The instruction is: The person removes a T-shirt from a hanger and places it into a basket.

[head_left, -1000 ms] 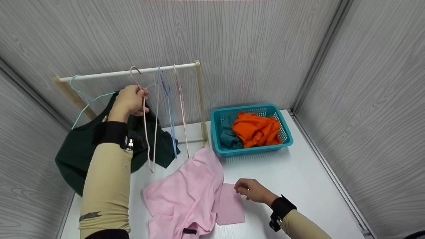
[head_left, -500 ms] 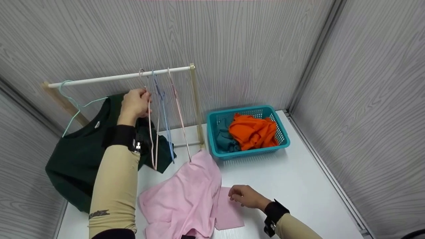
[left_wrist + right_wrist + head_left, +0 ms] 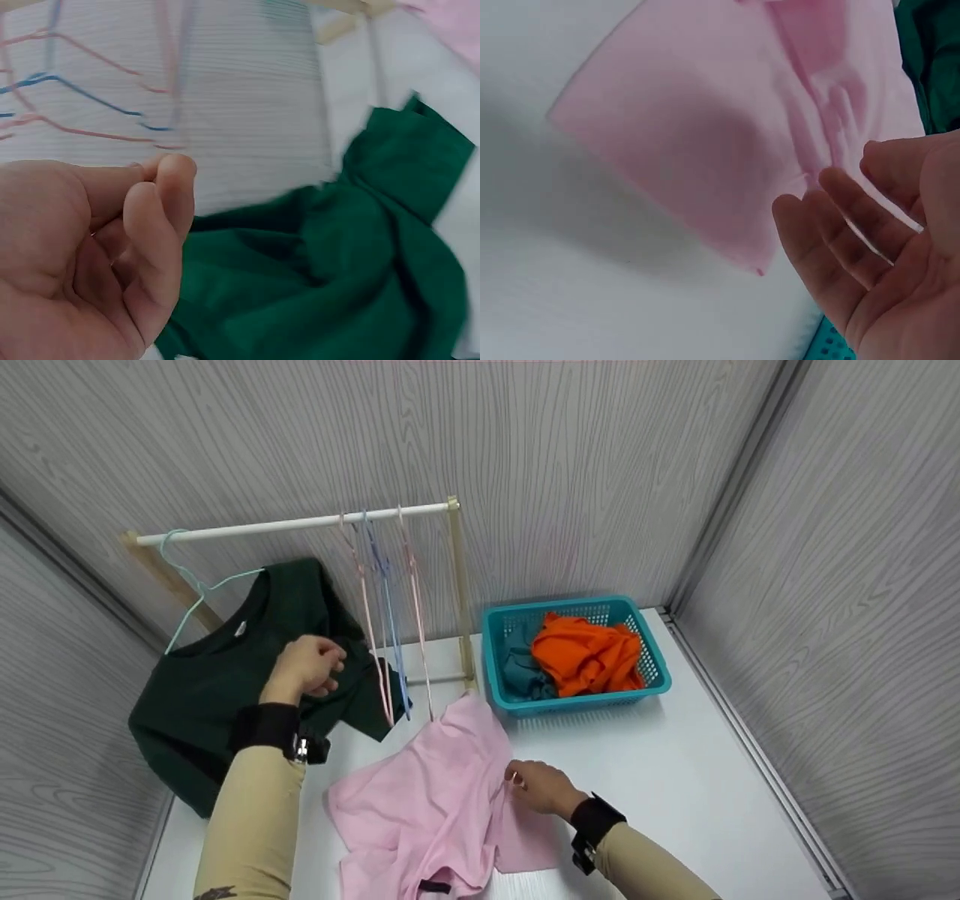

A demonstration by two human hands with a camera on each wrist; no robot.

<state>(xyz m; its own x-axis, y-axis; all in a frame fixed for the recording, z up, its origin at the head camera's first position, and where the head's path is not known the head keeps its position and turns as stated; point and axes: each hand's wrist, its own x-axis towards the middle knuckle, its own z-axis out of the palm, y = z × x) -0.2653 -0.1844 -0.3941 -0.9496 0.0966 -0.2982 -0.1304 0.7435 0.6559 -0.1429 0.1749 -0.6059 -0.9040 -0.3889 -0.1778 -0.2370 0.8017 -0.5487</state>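
Note:
My left hand point(image 3: 304, 667), holding nothing, is in front of a dark green shirt point(image 3: 199, 697) that hangs on a mint-green hanger point(image 3: 180, 622). Its fingers curl loosely in the left wrist view. To the right of this hand, a pink hanger point(image 3: 367, 604), a blue hanger point(image 3: 398, 660) and another pink hanger point(image 3: 420, 622) hang bare on the white rod point(image 3: 247, 529). Over the right side of a pink shirt point(image 3: 420, 795), which lies on the table, is my right hand point(image 3: 544, 786). In the right wrist view its fingers are relaxed and empty, close to the pink cloth.
A teal basket point(image 3: 502, 709) stands at the back, right of the rack's wooden post point(image 3: 460, 585). Orange cloth point(image 3: 589, 656) and dark teal cloth point(image 3: 525, 667) lie in it. Grey wood-grain walls point(image 3: 600, 472) enclose the white table point(image 3: 675, 780).
My left hand has let go of the pink hanger, now hanging further right beside the blue one, and has come down and toward me. My right hand has moved left toward the pink shirt.

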